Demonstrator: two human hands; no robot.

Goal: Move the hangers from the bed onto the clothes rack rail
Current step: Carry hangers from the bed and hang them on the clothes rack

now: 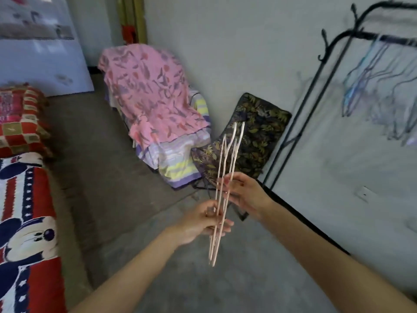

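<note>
A small bundle of thin pale pink hangers (222,168) stands nearly edge-on in the middle of the view, hooks pointing up. My left hand (200,224) grips the lower part of the bundle. Higher up, my right hand (242,193) pinches the hangers between thumb and fingers. The black clothes rack rail (370,36) runs along the upper right, with several blurred pale hangers (370,86) hanging from it. The bed (24,222), covered with a red, white and blue cartoon blanket, lies along the left edge.
A chair draped with a pink patterned cloth (153,98) stands against the far wall. A dark leaf-print folding seat (250,136) leans beside it. The rack's black upright (300,123) slants down to the grey concrete floor (126,188). A checked red pillow (20,123) lies on the bed.
</note>
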